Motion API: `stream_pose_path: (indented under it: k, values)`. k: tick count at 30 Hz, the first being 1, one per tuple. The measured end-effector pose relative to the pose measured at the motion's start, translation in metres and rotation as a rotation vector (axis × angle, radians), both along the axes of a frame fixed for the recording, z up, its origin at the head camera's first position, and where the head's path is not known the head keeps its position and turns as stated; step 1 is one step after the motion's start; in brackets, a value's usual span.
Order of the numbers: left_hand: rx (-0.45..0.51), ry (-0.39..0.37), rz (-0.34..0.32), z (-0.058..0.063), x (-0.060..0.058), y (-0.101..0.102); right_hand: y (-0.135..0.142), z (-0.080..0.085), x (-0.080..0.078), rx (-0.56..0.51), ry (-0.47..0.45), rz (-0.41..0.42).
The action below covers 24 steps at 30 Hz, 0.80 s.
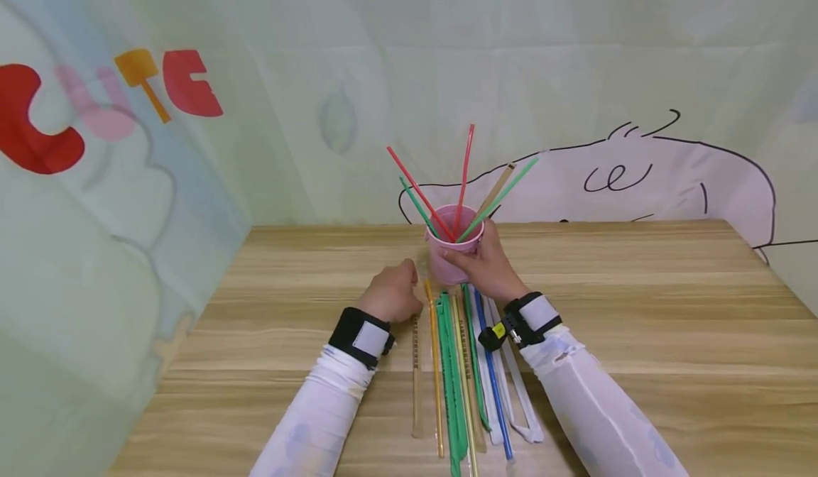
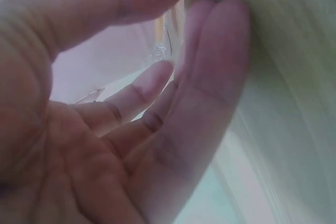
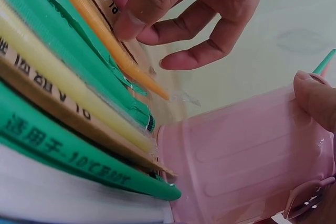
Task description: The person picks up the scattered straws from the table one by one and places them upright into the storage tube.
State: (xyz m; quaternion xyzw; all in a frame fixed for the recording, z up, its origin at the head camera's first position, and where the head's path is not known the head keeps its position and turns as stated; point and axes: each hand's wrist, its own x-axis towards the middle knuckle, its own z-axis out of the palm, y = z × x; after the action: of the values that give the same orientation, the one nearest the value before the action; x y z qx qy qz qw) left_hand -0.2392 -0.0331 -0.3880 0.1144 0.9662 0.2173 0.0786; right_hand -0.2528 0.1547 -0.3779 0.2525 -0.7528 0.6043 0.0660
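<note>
My right hand (image 1: 491, 267) grips a small pink bucket (image 1: 446, 270) by its upper side, thumb near the rim. Red straws (image 1: 464, 179), green straws and one brown paper-wrapped straw (image 1: 495, 192) lean out of the bucket. To the left, my left hand (image 1: 391, 294) is at the far end of another brown paper-wrapped straw (image 1: 417, 385), the leftmost in a row on the table. That straw's end shows between thumb and fingertips in the left wrist view. Beside it lies an orange straw (image 3: 100, 30), its clear wrapper end pointing at the bucket.
Rightward along the row lie green straws (image 1: 452, 392), a yellow straw (image 3: 63, 77), a blue straw (image 1: 498, 399) and white straws (image 1: 520, 392). They lie on a wood-grain table (image 1: 307, 264). A printed cloth backdrop (image 1: 268, 108) rises behind the table's far edge and on the left.
</note>
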Motion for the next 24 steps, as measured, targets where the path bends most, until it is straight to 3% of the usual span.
stream_pose_path:
  k: [17, 21, 24]
  values:
    - [0.009, -0.019, 0.073, -0.003, -0.007, -0.006, 0.0, 0.0, 0.001, 0.019, -0.002, -0.013]
    - [0.025, -0.028, 0.071, 0.004, -0.009, -0.014, 0.0, -0.001, 0.0, 0.009, -0.001, -0.014]
    - [0.097, -0.023, 0.07, 0.014, -0.011, -0.024, 0.0, -0.002, -0.001, 0.004, -0.011, -0.015]
